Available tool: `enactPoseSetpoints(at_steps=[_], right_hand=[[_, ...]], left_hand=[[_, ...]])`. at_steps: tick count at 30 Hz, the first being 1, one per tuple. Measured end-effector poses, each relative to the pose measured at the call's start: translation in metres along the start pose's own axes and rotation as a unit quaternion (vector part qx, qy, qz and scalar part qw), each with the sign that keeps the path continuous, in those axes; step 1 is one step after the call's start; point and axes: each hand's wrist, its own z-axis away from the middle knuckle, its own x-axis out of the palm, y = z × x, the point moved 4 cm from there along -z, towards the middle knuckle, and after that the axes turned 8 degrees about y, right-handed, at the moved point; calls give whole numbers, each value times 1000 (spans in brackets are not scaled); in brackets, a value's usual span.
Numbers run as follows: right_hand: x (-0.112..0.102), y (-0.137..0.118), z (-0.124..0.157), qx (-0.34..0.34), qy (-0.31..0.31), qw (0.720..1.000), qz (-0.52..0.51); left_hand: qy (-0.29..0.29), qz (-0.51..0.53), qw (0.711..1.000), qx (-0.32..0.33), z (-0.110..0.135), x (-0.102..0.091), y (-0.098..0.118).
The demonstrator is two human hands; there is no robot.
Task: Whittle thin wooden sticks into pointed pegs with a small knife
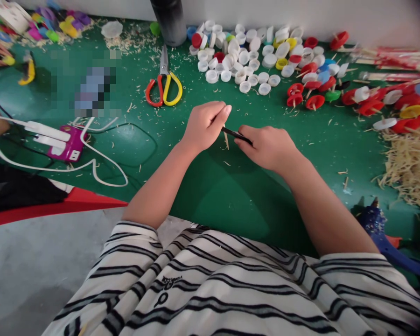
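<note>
Near the middle of the green table (231, 196), my left hand (206, 125) is closed, its thumb laid along the top. A thin pale wooden stick (227, 141) pokes out below it; the rest is hidden in the fingers. My right hand (270, 145) is wrapped round a slim black knife (240, 135), which reaches across to the left thumb and meets the stick there. Most of the knife's handle is covered by my right fingers. Small wood shavings lie on the table around both hands.
Scissors (164, 81) with red and yellow handles lie beyond my left hand, before a dark bottle (168, 21). White bottle caps (238, 58) spread behind; red caps with sticks (371, 107) and wood shavings (411, 163) lie right, near a blue glue gun (380, 231). Left are a magenta power strip (72, 144) and cables.
</note>
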Motion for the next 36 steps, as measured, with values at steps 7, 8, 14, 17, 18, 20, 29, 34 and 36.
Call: enactPoseSetpoints(at_steps=[7, 8, 14, 17, 18, 20, 29, 34, 36], right_hand=[[1, 2, 7, 5, -12, 1000, -6], [1, 2, 8, 7, -14, 1000, -8], [0, 0, 11, 18, -24, 999, -12], [0, -1, 11, 14, -17, 1000, -16], [0, -2, 10, 13, -14, 1000, -17], [0, -3, 9, 9, -9, 1000, -21], [3, -13, -2, 8, 0, 999, -47], [3, -13, 0, 11, 9, 999, -51], [3, -13, 2, 11, 9, 999, -52]], left_hand=[[1, 0, 1000, -1, 0, 0, 1], [1, 1, 1000, 0, 0, 0, 2], [14, 8, 1000, 22, 0, -1, 1], [27, 15, 999, 37, 0, 0, -3], [30, 16, 999, 39, 0, 0, -4], [33, 15, 999, 40, -1, 0, -5], [-3, 8, 999, 40, -2, -3, -7], [-32, -18, 998, 41, -1, -6, -13], [-26, -22, 999, 19, 0, -7, -10]])
